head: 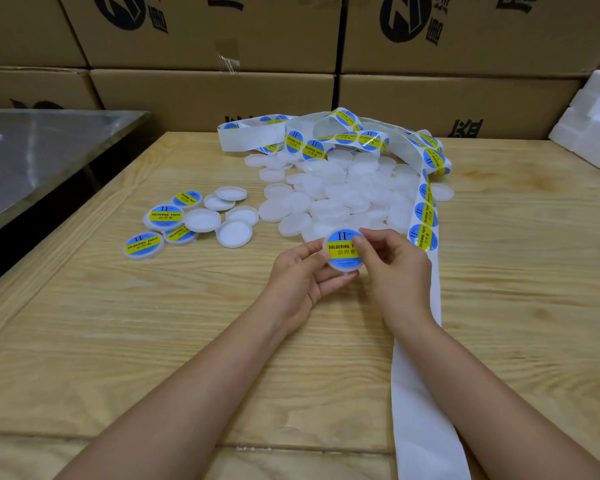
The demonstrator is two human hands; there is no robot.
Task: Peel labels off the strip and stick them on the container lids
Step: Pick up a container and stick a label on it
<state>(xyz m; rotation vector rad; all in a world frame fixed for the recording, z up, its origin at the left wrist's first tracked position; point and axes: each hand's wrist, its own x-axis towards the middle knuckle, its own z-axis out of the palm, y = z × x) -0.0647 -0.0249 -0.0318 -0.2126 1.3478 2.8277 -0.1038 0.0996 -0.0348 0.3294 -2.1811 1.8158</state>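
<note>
Nearest edge: pale pine table (153, 341), strong grain, with a seam between boards running across the front. A white glossy strip (421, 410) lies flat on it at right. Its near stretch is bare backing, and it passes under the right forearm.

Mid-table, both hands meet on one lid (343, 263), a round, shallow piece of translucent white plastic raised off the wood and tilted towards the camera.
- Left hand (302, 271): fingers curled beneath the lid, thumb at its left rim; it grips the lid.
- Right hand (392, 261): thumb pressed on the right side of the label (340, 245), fingers curled behind the rim; it pinches the lid.
- The label is a round blue disc with a yellow band reading "SOLDERING". It sits on the lid's top face, and the thumb covers its right part.

Just beyond the right hand, the strip carries round labels (423, 237) in single file.

Left of the hands is a loose cluster of labelled lids (165, 216), face up, some overlapping. Touching them are upturned lids (234, 233) showing their hollow undersides.

Centre, farther back: a heap of plain lids (343, 192), frosted and piled several deep. The strip loops and twists over the far side of the heap.

Back: stacked corrugated cardboard boxes (222, 91) with black print and clear tape. At far right is a white foam block (593, 126). At left is a reflective metal tabletop (49, 143), set apart from the pine table.
</note>
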